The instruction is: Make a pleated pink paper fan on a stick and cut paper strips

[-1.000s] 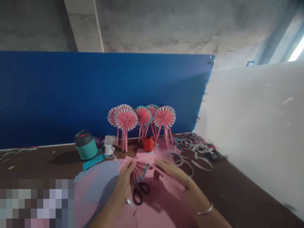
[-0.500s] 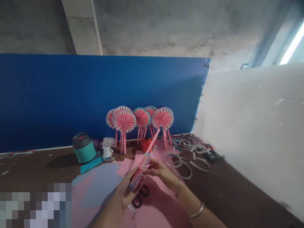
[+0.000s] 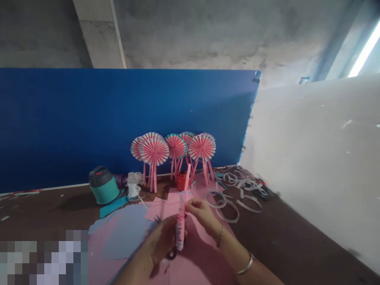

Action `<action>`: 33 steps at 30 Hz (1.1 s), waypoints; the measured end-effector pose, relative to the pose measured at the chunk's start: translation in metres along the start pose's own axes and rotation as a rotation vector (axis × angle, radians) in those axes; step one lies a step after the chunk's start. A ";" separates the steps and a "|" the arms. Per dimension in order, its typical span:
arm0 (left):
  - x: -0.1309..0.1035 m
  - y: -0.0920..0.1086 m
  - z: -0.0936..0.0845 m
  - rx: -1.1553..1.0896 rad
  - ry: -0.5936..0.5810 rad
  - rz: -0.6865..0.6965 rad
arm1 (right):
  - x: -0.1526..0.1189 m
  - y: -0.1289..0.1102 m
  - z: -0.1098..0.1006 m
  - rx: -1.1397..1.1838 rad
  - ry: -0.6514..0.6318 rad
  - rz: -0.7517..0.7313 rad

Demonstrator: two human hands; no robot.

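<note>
My left hand (image 3: 162,236) is closed around the lower part of a folded pink paper fan (image 3: 180,221) with pale pleated edges. The fan stands nearly upright, and a pink paper strip (image 3: 187,178) sticks up from its top. At the fan's right edge, my right hand (image 3: 202,211) pinches with thumb and forefinger; the exact contact is hard to make out. Scissors (image 3: 171,254) with dark handles lie beneath, partly hidden by my left hand and the fan. Pink paper sheets (image 3: 202,253) and a pale blue sheet (image 3: 127,233) spread under my hands.
Several opened round pink fans (image 3: 154,151) lean on the blue panel (image 3: 89,118). A red container (image 3: 182,181) stands before them. To the left are a teal container (image 3: 104,189) and crumpled white plastic (image 3: 133,186). White strip loops (image 3: 228,210) lie right, near a white wall (image 3: 320,158).
The folded fan has turned from a rightward slant to almost upright, its strip swinging left. My left hand has rotated with it and now covers more of the scissors.
</note>
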State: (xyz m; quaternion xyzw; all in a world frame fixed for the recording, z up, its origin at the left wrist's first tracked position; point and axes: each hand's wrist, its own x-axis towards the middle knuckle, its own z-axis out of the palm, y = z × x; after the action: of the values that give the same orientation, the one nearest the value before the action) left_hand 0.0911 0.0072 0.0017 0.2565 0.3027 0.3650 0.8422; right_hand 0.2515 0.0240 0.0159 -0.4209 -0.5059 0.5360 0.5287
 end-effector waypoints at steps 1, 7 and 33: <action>0.001 -0.001 0.001 0.006 0.009 0.026 | 0.000 0.000 0.000 0.012 0.001 -0.003; -0.001 -0.002 0.000 0.054 0.023 0.073 | 0.001 0.003 -0.001 0.023 0.068 -0.049; -0.002 -0.001 -0.018 -0.234 -0.191 0.019 | 0.000 -0.001 -0.004 0.130 0.186 -0.030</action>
State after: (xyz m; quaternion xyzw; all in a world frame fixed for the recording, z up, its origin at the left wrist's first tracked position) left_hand 0.0779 0.0089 -0.0100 0.1929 0.1739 0.3798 0.8879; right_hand 0.2554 0.0241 0.0160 -0.4259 -0.4250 0.5184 0.6076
